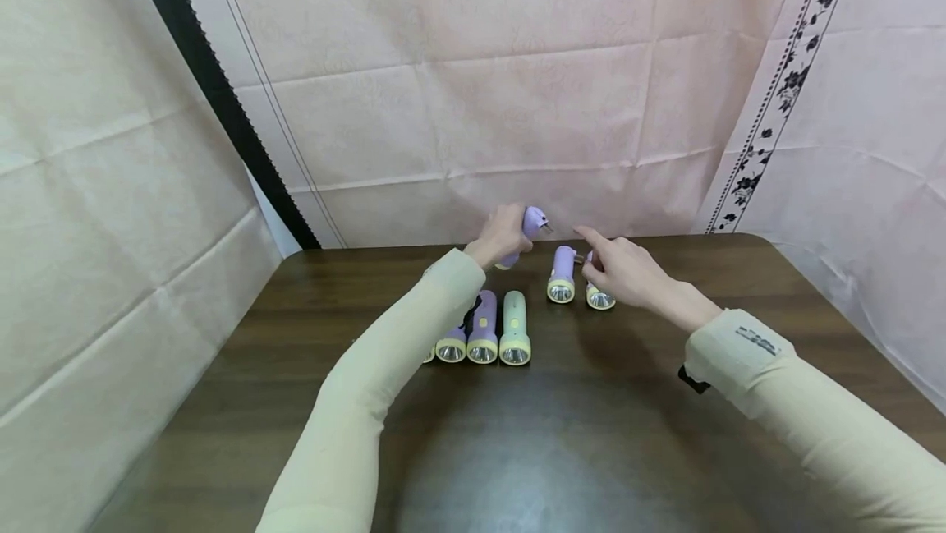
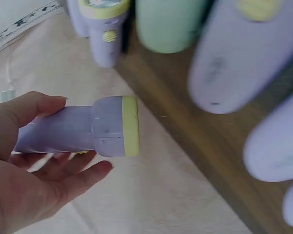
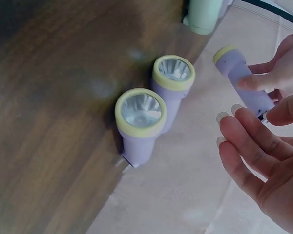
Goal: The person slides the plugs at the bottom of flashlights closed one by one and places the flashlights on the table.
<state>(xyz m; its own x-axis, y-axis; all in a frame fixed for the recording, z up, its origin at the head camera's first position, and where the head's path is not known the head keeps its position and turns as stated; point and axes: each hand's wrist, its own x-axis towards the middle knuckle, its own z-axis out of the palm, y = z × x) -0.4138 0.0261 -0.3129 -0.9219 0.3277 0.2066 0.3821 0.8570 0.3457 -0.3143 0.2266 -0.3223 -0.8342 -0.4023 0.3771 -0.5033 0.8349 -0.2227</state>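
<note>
The left hand (image 1: 505,232) grips a lilac flashlight (image 2: 71,127) by its barrel, lens end away from the right hand (image 1: 624,267), prongs (image 1: 548,229) facing it. Just beside the prongs, apart, the right hand holds nothing, fingers loosely extended. Farther from the grip: paired flashlights (image 1: 562,267) rightward, row of flashlights (image 1: 484,321) toward the person.

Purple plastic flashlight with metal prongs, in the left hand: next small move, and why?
I'd probably bring the right hand's extended index finger to the metal prongs. The left hand grips the purple plastic flashlight, its prongs project toward that finger, and the head view shows a gap between them.
</note>
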